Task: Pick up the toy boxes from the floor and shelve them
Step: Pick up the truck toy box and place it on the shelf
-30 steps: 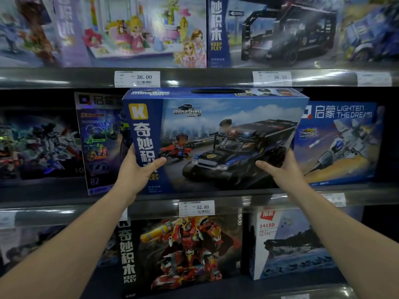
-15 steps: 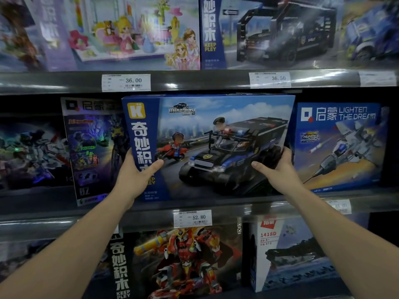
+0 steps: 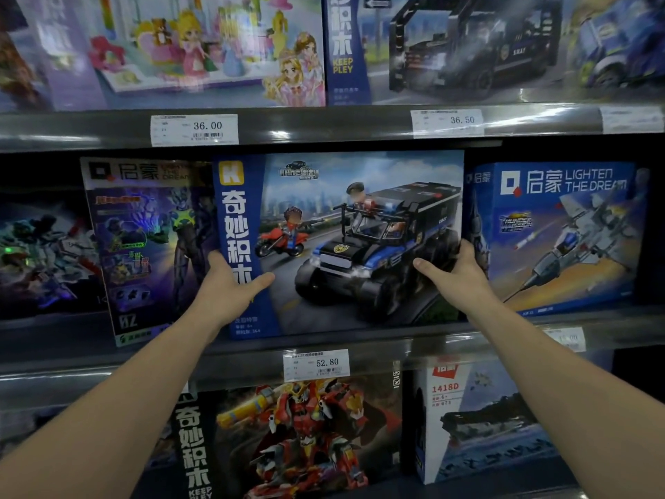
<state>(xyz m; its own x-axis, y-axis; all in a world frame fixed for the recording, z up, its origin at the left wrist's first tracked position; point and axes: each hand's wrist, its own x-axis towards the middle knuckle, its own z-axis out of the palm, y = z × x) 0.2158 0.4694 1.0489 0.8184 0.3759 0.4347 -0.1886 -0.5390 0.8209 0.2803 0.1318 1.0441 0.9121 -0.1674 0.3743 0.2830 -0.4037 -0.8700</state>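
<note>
Blue truck box (image 3: 360,228): in your head view it stands upright on the middle shelf (image 3: 396,342), front face towards you, showing a black police truck and a red motorbike.
Your left hand (image 3: 226,286): grips the box's left edge low down, with the thumb stretched across the blue strip on the front and the fingers wrapped behind, out of sight.
Your right hand (image 3: 457,279): grips the right edge at much the same height, thumb on the truck picture, fingers curled round the side.
Left neighbour: a purple robot box (image 3: 144,246) stands just beside, its right side hidden behind the truck box.
Right neighbour: a jet box (image 3: 557,232) stands just beside, your right fingers between the two.
Price tag (image 3: 316,365): reads 52.80, on the shelf lip below the truck box.
Shelf below: a red robot box (image 3: 306,437) and a white-and-blue ship box (image 3: 478,419).
Shelf above: a princess box (image 3: 201,48), blurred.
</note>
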